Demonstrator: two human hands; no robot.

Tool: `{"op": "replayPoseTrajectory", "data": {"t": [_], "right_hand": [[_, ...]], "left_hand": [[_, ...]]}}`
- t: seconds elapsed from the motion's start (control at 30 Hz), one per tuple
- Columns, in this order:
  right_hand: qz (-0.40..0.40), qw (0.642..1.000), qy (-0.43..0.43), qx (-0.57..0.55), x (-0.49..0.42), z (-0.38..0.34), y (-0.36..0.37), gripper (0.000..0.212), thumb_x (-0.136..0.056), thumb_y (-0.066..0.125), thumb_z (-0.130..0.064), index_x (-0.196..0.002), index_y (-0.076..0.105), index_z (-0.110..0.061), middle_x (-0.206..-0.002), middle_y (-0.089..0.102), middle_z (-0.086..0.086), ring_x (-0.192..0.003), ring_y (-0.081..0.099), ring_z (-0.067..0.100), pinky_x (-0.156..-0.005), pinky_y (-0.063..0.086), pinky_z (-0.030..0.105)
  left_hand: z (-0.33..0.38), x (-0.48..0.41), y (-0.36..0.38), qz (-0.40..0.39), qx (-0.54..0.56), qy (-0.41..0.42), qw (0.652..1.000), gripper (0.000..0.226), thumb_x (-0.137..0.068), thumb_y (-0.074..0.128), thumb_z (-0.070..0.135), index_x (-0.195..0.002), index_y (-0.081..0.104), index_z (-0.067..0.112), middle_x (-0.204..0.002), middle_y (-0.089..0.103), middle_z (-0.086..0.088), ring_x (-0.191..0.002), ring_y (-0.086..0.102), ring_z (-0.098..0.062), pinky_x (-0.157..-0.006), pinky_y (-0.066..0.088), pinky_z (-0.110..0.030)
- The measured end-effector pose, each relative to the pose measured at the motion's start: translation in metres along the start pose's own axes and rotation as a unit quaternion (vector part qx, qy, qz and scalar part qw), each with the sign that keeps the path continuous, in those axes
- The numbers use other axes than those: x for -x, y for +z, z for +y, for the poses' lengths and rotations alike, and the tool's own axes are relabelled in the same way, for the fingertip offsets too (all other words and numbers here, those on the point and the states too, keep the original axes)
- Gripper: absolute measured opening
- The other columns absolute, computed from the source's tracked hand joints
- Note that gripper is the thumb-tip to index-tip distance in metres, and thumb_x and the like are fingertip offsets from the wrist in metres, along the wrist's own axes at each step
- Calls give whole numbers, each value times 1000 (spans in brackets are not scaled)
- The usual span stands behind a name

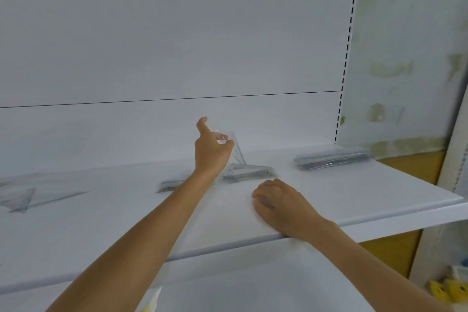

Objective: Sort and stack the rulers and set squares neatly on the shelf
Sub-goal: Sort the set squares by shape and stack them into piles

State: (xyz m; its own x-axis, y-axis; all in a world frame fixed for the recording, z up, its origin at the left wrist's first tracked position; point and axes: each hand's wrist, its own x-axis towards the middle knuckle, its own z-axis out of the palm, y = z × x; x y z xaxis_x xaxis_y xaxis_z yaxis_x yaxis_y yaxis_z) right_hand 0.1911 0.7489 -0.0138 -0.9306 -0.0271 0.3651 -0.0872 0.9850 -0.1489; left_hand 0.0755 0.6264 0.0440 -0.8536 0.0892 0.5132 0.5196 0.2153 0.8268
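**Clear plastic on smooth white shelving**

The shelf (354,197) and back panel (152,45) look smooth, white and satin, like painted metal. The tilted set square (236,152) is clear glossy plastic with a glint. The rulers (331,158) at the back right corner and the set squares (20,200) by the left edge look like transparent plastic too.

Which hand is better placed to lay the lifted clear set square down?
Left, probably: the left hand pinches the clear plastic set square; the right hand rests on the white shelf.
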Motion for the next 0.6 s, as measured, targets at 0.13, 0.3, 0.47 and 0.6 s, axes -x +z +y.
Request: {"op": "replayPoseTrajectory", "data": {"t": [0.13,0.3,0.47,0.6], "right_hand": [[13,1000,3,-14,0,2,1,29,-93,39,-26,-100,61,-9,-108,61,2,-103,50,20,-85,43,35],[31,999,1,-34,0,4,3,28,-93,40,-28,-98,62,-12,-106,62,-1,-103,50,18,-84,43,32],[35,999,-5,-34,1,3,3,29,-95,36,-26,-98,61,-12,-104,62,1,-99,50,19,-83,42,32],[35,998,1,-45,1,3,3,28,-94,36,-24,-99,60,-10,-104,62,2,-99,50,20,-85,43,34]], "left_hand": [[-5,-1,3,-18,-8,-10,1000,36,-85,51,6,-120,52,16,-108,60,-6,-72,63,-15,-73,50,-24],[-14,-1,11,-94,-78,6,993,39,-83,56,2,-122,53,6,-115,53,-6,-89,59,-10,-63,42,-4],[-17,-3,13,-87,-137,92,982,26,-82,60,7,-108,65,4,-104,64,-10,-83,57,-10,-69,40,-5],[-14,-6,19,-95,-144,102,980,16,-80,49,-3,-84,57,11,-100,60,-14,-94,63,-18,-78,48,-25]]}}
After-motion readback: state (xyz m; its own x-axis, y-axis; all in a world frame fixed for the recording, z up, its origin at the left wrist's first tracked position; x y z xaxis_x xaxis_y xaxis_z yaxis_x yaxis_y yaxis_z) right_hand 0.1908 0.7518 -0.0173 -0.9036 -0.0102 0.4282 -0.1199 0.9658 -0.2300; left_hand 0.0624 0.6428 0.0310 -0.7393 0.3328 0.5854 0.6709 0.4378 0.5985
